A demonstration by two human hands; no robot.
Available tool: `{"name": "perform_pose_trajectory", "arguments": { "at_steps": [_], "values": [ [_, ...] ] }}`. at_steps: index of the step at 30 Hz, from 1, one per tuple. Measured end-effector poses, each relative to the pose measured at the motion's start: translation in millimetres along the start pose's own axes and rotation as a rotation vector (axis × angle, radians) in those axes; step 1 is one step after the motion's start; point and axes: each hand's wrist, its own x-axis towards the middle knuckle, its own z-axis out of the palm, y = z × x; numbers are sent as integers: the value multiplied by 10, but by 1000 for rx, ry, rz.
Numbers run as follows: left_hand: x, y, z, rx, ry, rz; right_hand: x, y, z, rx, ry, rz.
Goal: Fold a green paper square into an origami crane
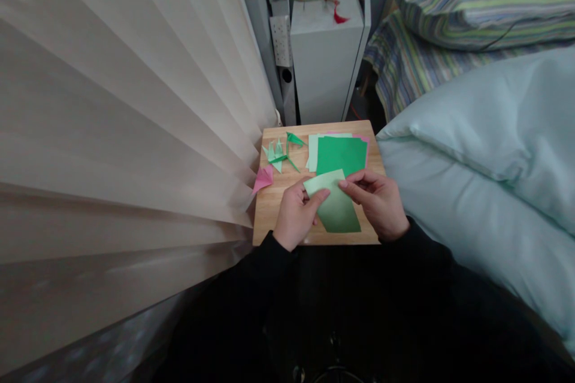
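A sheet of light green paper (339, 209) is held up over the small wooden table, its lower part bending down in shade. My left hand (297, 209) pinches its left edge, thumb on top. At the upper right corner, the thumb and fingers of my right hand (375, 197) grip the same sheet. Just beyond the hands lies a stack of square papers, with a dark green sheet (341, 154) on top and pale green and pink edges showing beneath. Folded green paper pieces (277, 154) and a folded pink one (263, 178) rest to the left.
The wooden table (265, 221) has a pleated curtain (135, 131) close on its left. A bed with a pale blue quilt (476, 179) and a striped pillow (494, 0) is on the right. Behind the table stands a white cabinet (327, 66) carrying a red tassel (339, 15).
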Motion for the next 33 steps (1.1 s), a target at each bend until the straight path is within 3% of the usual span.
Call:
{"name": "perform_pose_trajectory", "arguments": {
  "at_steps": [10,18,20,26,33],
  "values": [
    [19,-41,4,-24,-3,74,-32,-22,2,18,-17,157],
    [29,56,-87,311,250,188,-34,3,-24,-33,-233,199],
    [40,50,-89,281,215,185,-27,0,-26,-38,-211,185],
    [65,-78,-33,20,-75,79,12,-19,-40,-41,-68,129],
    [75,-83,-39,-40,-70,54,19,-13,-48,-40,-72,133]
  ]
}}
